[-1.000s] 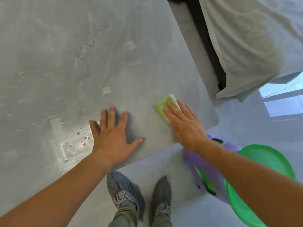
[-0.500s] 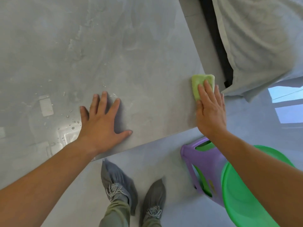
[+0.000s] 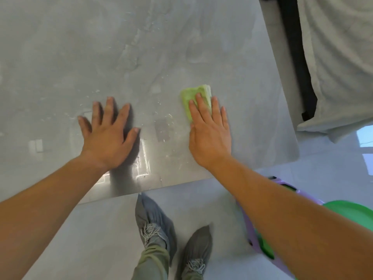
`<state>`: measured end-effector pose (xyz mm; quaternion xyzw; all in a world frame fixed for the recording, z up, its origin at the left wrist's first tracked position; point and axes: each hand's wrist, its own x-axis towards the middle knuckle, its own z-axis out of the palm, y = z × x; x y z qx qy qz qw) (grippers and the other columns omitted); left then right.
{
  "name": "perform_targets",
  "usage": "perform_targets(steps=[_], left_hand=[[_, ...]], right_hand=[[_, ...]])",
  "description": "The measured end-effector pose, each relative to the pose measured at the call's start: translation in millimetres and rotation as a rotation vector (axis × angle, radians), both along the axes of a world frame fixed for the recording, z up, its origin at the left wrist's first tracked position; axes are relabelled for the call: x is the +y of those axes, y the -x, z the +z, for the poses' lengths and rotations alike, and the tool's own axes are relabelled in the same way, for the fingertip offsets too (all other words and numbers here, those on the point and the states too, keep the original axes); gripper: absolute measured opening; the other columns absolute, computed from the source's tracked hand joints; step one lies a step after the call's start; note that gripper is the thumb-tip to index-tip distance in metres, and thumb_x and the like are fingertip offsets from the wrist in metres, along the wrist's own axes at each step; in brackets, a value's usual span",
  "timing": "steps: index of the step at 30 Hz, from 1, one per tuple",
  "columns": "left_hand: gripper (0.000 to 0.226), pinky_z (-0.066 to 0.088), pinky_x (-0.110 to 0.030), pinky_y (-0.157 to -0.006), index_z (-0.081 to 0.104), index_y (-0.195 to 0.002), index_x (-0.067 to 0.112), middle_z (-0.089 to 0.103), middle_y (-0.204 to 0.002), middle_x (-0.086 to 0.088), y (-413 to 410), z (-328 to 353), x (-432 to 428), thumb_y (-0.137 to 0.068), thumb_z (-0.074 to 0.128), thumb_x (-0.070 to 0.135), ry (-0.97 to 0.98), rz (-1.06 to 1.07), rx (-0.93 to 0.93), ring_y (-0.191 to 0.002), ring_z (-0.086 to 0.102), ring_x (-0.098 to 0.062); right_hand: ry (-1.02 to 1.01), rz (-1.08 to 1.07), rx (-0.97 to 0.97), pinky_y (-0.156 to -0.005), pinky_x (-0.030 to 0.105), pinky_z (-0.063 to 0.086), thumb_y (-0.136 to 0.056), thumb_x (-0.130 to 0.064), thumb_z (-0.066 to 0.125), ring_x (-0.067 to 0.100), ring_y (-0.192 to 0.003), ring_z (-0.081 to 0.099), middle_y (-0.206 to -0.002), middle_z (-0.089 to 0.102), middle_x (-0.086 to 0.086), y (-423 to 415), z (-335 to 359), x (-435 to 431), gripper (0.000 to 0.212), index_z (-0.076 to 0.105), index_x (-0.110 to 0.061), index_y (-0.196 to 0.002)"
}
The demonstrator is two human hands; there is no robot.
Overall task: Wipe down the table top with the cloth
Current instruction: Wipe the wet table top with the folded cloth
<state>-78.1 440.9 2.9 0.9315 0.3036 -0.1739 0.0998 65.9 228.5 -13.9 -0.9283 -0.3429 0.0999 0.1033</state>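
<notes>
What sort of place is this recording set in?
Probably a home room: a grey table, fabric-draped furniture beside it, a purple plastic stool and green basin on the floor.

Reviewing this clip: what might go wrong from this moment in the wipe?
1. The right hand only presses flat on the cloth, with no grip, so the cloth may slide out from under it.
2. Water drops lie on the table between the hands; the left hand, leaning there, might slip.
3. The basin sits close by the right forearm and could be knocked.
</notes>
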Motion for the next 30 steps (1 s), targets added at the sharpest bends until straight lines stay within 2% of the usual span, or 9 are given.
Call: perform_targets(steps=[2, 5, 8, 11, 14, 20, 23, 27, 30], left_hand=[[0.064, -0.003, -0.062, -0.117, 0.006, -0.157, 0.035, -0.006, -0.167, -0.004, 1.7, 0.9, 2.8, -0.099, 0.021, 0.059, -0.005, -0.026, -0.002, -0.151, -0.011, -0.034], [0.059, 0.003, -0.058, -0.119, 0.017, -0.156, 0.031, 0.009, -0.165, -0.009, 0.1, 4.6, 7.5, -0.101, 0.021, 0.052, -0.014, -0.029, -0.080, -0.151, 0.003, -0.036], [0.060, 0.004, -0.055, -0.121, 0.021, -0.155, 0.019, 0.018, -0.164, -0.012, -6.5, 6.5, 19.1, -0.101, 0.028, 0.044, 0.021, -0.052, -0.160, -0.151, 0.009, -0.032], [0.062, -0.003, -0.054, -0.121, 0.012, -0.158, 0.024, 0.004, -0.167, -0.009, -19.0, 6.6, 38.9, -0.102, 0.028, 0.046, 0.029, -0.041, -0.137, -0.153, -0.004, -0.031], [0.064, -0.009, -0.056, -0.120, 0.005, -0.158, 0.028, -0.007, -0.167, -0.007, -35.9, 6.1, 63.1, -0.101, 0.026, 0.050, 0.023, -0.005, -0.103, -0.152, -0.014, -0.031], [0.066, -0.008, -0.061, -0.118, 0.000, -0.158, 0.026, -0.011, -0.166, -0.006, -58.6, 1.5, 94.7, -0.101, 0.024, 0.051, 0.017, -0.065, -0.054, -0.151, -0.017, -0.033], [0.066, -0.008, -0.062, -0.117, -0.002, -0.158, 0.028, -0.015, -0.166, -0.006, -64.8, -0.8, 99.4, -0.101, 0.020, 0.052, 0.017, -0.085, -0.032, -0.149, -0.020, -0.035], [0.064, -0.008, -0.061, -0.118, -0.001, -0.158, 0.030, -0.013, -0.166, -0.006, -64.3, -0.9, 101.5, -0.101, 0.021, 0.051, 0.013, -0.098, -0.047, -0.150, -0.017, -0.036], [0.062, -0.004, -0.063, -0.117, 0.009, -0.157, 0.029, -0.004, -0.166, -0.009, -63.1, -3.9, 101.5, -0.101, 0.024, 0.049, -0.003, -0.095, -0.089, -0.150, -0.009, -0.038]], right_hand=[[-0.017, 0.016, -0.002, -0.123, 0.052, 0.009, -0.097, -0.025, 0.041, 0.035, -0.153, 0.000, -0.167, 0.011, -0.002, 35.5, 1.6, 5.9, 0.065, 0.020, -0.021, -0.158], [0.021, 0.325, 0.033, -0.123, 0.054, 0.009, -0.094, -0.026, 0.042, 0.035, -0.153, -0.002, -0.167, 0.011, -0.002, 84.2, 4.2, -2.8, 0.067, 0.021, -0.022, -0.157], [0.063, 0.533, -0.006, -0.122, 0.056, 0.009, -0.090, -0.030, 0.037, 0.034, -0.153, 0.007, -0.165, 0.017, -0.002, 51.8, 3.7, 0.8, 0.067, 0.026, -0.025, -0.156], [0.029, 0.294, -0.042, -0.121, 0.058, 0.013, -0.088, -0.025, 0.041, 0.036, -0.151, 0.017, -0.164, 0.023, 0.000, -11.0, 0.1, 27.8, 0.066, 0.032, -0.024, -0.154], [-0.008, -0.003, -0.021, -0.123, 0.052, 0.009, -0.094, -0.023, 0.043, 0.036, -0.152, 0.009, -0.166, 0.017, 0.001, -9.9, 3.1, 58.0, 0.063, 0.027, -0.021, -0.155], [0.022, 0.654, -0.034, -0.121, 0.056, 0.017, -0.096, -0.027, 0.041, 0.036, -0.151, 0.016, -0.164, 0.024, 0.000, 30.1, 4.2, 35.1, 0.058, 0.033, -0.024, -0.154], [0.019, 0.449, -0.055, -0.120, 0.056, 0.019, -0.095, -0.026, 0.039, 0.035, -0.150, 0.021, -0.163, 0.025, 0.001, -33.5, -3.6, 68.5, 0.060, 0.030, -0.026, -0.154], [-0.013, 0.032, -0.021, -0.124, 0.051, 0.008, -0.099, -0.026, 0.033, 0.032, -0.153, 0.007, -0.166, 0.014, -0.003, -76.5, 1.8, 116.9, 0.059, 0.024, -0.025, -0.156], [-0.020, 0.132, -0.039, -0.123, 0.051, 0.013, -0.099, -0.026, 0.035, 0.034, -0.153, 0.008, -0.166, 0.016, 0.000, -26.1, 3.4, 112.0, 0.058, 0.027, -0.021, -0.156]])
